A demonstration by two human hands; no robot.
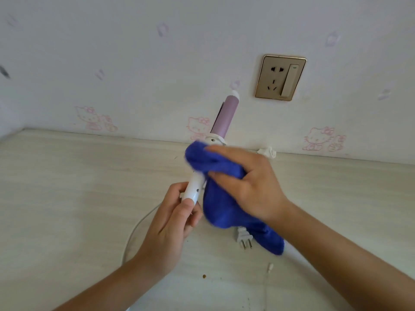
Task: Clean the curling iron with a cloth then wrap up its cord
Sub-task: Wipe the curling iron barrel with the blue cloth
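Curling iron (221,122) between hands: left (173,212) at handle, right (247,182) with cloth (222,207)

I saw open tabletop (67,187) stretching wide to the left of my left hand (173,221), and more beyond my right hand (244,182). Between them, the raised curling iron (225,115) and the hanging blue cloth (224,212) filled the middle. Beneath the cloth the plug (244,237) lay on the surface, its cord (132,232) looping left under my wrist. A thin white cable (270,267) lay near the front, and a crumpled white scrap (267,152) sat against the wall (157,75) behind
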